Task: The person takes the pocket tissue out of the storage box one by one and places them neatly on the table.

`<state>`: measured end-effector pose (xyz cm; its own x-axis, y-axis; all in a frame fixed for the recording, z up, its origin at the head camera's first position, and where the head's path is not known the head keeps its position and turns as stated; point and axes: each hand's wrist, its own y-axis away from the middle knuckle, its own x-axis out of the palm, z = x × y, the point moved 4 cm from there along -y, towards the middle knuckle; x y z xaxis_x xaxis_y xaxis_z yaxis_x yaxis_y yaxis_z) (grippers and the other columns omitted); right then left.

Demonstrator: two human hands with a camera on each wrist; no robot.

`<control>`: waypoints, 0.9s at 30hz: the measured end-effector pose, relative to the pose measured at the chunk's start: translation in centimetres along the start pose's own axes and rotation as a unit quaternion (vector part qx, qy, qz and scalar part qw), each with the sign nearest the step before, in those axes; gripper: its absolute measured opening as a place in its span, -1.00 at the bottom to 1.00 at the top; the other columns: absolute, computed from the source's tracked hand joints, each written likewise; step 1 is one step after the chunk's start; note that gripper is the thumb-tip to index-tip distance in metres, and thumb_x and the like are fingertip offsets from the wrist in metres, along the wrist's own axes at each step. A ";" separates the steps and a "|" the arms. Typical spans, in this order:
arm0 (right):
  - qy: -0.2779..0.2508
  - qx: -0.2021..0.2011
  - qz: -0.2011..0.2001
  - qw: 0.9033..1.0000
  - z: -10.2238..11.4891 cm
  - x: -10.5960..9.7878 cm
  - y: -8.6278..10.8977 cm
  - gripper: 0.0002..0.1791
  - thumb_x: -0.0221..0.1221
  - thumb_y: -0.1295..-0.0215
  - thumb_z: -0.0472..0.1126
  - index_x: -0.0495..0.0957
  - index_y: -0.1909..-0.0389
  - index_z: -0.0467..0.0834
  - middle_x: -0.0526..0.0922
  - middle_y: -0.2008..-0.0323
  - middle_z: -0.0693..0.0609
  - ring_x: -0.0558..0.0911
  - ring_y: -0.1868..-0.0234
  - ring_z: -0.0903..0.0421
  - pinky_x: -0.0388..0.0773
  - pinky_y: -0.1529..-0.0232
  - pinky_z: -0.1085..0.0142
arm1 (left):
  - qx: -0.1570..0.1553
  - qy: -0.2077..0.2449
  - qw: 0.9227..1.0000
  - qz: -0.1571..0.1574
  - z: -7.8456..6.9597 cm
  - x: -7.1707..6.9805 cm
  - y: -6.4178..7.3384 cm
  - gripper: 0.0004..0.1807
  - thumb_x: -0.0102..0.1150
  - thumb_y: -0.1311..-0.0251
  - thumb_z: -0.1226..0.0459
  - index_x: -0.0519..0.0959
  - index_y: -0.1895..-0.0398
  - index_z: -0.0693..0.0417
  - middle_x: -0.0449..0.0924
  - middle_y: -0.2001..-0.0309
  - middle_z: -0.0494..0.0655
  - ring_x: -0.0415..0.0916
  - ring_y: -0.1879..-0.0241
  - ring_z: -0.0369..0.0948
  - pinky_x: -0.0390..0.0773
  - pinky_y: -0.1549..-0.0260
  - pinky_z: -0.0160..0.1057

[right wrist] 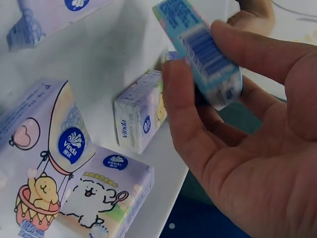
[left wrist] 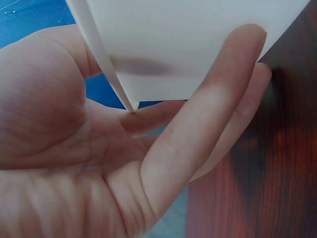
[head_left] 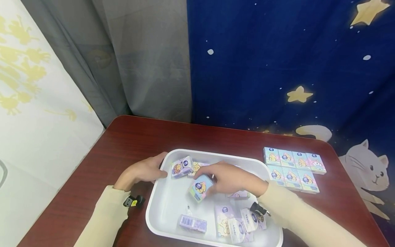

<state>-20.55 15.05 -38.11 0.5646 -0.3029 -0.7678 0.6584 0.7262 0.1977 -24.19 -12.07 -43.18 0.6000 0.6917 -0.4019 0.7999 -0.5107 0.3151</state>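
At mid-frame, the right hand (head_left: pixel 227 178) pinches a blue tissue pack (head_left: pixel 200 188) over the tub (head_left: pixel 169 209), whose left rim the left hand (head_left: pixel 144 171) grips, thumb end hidden in the left wrist view. Beyond, another pack (head_left: pixel 196 166) is partly covered.

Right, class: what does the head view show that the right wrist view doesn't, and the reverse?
Only the head view shows the two rows of packs on the table and the cat on the curtain. Only the right wrist view shows the barcode on the blue pack. Both show the right hand holding that pack, the white tray and purple packs in it.
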 end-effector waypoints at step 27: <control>-0.122 0.067 -0.140 0.980 -4.0 -3.6 6.0 -0.26 0.37 -0.27 -0.31 0.50 -0.49 0.09 0.58 -0.41 -0.04 0.54 -0.26 -0.17 0.68 0.01 0.03 | 0.006 0.001 1.000 0.001 0.2 0.0 -0.1 -0.23 0.39 -0.36 0.41 0.25 -0.56 0.23 0.70 0.00 0.17 0.81 0.22 0.05 0.85 0.36 0.08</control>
<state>-20.58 22.98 -36.62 0.4433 -0.6297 -0.6379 0.8551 0.5105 0.0903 -24.29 -12.09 -43.35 0.6012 0.6921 -0.3994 0.7991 -0.5179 0.3053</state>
